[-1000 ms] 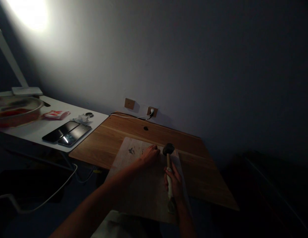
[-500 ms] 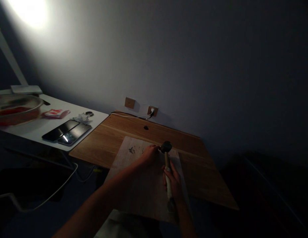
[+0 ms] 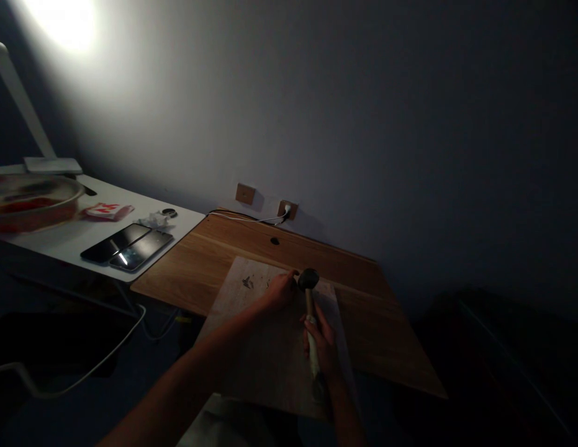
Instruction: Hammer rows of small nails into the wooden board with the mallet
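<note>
Rubber mallet point(image 3: 308, 280) head has moved closer to the left hand point(image 3: 282, 290), its grip curled on the wooden board point(image 3: 256, 366), any held item hidden; the right hand point(image 3: 322, 351) grip clamps the handle point(image 3: 311, 332).

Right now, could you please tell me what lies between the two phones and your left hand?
In the head view, the wooden desk and then the pale board, with a small dark smudge on it.

rubber mallet head point(image 3: 308, 280), scuffed wooden board point(image 3: 279, 372), glossy wood desk point(image 3: 233, 242)
</note>
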Available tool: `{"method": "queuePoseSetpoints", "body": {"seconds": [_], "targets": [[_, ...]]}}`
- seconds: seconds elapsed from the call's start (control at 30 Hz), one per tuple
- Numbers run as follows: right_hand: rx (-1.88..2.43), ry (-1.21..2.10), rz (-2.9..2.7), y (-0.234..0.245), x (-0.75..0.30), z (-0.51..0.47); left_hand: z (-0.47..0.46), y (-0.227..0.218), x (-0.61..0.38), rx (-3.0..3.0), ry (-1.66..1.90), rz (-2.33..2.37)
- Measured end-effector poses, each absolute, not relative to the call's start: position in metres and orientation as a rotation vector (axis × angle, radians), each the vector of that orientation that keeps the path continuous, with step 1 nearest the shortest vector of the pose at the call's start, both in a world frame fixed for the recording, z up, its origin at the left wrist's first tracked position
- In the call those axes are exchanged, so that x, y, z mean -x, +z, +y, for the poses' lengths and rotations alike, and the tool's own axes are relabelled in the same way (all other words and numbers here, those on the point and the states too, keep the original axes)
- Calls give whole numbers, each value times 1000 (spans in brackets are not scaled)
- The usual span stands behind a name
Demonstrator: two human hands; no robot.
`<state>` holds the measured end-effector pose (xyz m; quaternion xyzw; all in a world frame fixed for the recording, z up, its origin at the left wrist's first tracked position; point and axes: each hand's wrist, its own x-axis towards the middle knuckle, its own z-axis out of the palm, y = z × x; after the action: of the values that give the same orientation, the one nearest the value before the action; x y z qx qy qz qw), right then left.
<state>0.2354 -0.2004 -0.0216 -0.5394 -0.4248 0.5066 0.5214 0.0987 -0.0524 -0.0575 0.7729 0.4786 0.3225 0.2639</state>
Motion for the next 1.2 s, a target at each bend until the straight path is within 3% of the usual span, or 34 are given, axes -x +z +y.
{"method": "queuePoseSetpoints", "body": {"seconds": [0.37, 0.57, 0.87, 1.2], "targets": [[1274, 1197, -959, -27, -235, -202, -53, -57, -98, -2154, 821, 1263], [1262, 1180, -929, -28, -235, -202, -50, -35, -69, -2439, 778, 1146], [1292, 1180, -948, -25, -235, -200, -49, -6, 19, -2966, 376, 877], [1288, 1211, -929, -24, -236, -200, -56, -5, -16, -2987, 396, 931]]}}
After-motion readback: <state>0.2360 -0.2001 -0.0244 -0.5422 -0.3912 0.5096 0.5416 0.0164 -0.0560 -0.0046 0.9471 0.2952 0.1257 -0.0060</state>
